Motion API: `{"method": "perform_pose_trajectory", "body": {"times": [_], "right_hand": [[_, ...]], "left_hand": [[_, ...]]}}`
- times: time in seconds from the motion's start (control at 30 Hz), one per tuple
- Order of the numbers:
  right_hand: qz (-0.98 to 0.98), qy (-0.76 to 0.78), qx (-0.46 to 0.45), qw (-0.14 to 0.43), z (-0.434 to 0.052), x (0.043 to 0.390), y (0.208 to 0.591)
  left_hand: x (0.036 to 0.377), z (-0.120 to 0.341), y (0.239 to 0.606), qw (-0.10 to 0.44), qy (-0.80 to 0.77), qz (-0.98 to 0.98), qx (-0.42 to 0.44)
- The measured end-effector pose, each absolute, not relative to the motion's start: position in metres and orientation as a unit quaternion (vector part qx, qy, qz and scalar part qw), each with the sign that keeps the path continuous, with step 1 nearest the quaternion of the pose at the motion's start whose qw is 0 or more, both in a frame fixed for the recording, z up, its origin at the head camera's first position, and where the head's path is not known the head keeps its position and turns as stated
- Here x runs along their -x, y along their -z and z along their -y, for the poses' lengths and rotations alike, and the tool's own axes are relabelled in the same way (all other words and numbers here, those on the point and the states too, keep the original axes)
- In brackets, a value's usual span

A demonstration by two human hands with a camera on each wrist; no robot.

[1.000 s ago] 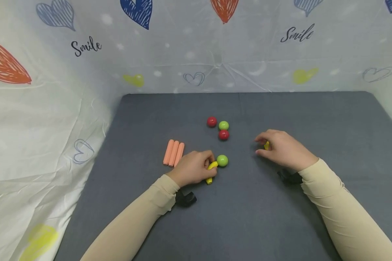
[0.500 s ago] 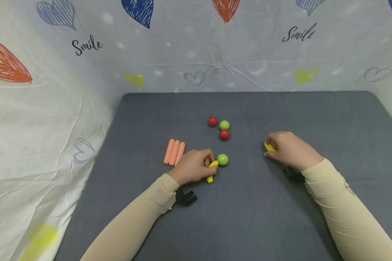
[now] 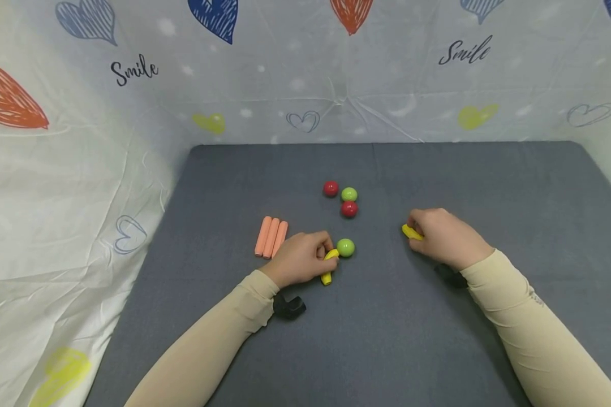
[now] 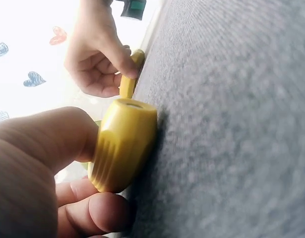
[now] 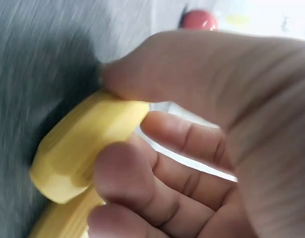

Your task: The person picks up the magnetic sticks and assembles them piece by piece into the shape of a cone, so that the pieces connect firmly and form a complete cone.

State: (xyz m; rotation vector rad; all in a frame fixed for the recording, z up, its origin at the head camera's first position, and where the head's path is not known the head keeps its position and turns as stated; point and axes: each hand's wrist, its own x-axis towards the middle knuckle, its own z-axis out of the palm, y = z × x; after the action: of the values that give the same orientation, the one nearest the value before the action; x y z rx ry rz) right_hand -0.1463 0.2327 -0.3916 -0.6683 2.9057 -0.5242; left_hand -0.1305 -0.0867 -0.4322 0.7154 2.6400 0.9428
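Right hand [image 3: 445, 237] covers most of its yellow banana [image 3: 409, 232], only one tip showing; left hand [image 3: 300, 260] hides the other banana's [image 3: 329, 265] middle; right-wrist view blurred, mat and red ball [image 5: 199, 20] indistinct.

open mat [image 3: 387, 328] near, balls [image 3: 348, 195] and sticks [image 3: 271, 237] mid-table

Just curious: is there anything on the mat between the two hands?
In the head view, only a green ball sits there, right beside the left hand. From it to the right hand the grey mat is bare.
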Motion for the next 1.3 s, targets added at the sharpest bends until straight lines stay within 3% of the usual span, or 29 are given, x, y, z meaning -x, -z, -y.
{"method": "perform_pose_trajectory", "body": {"times": [0.33, 0.73, 1.3], "right_hand": [[-0.938, 0.223, 0.252, 0.080, -0.214, 0.140, 0.400], [-0.887, 0.354, 0.259, 0.145, -0.201, 0.142, 0.409], [-0.861, 0.380, 0.273, 0.200, -0.197, 0.146, 0.416]], "left_hand": [[0.130, 0.089, 0.437, 0.131, -0.330, -0.903, -0.243], [0.127, 0.089, 0.438, 0.119, -0.317, -0.911, -0.236], [0.131, 0.085, 0.439, 0.102, -0.317, -0.910, -0.247]]}}
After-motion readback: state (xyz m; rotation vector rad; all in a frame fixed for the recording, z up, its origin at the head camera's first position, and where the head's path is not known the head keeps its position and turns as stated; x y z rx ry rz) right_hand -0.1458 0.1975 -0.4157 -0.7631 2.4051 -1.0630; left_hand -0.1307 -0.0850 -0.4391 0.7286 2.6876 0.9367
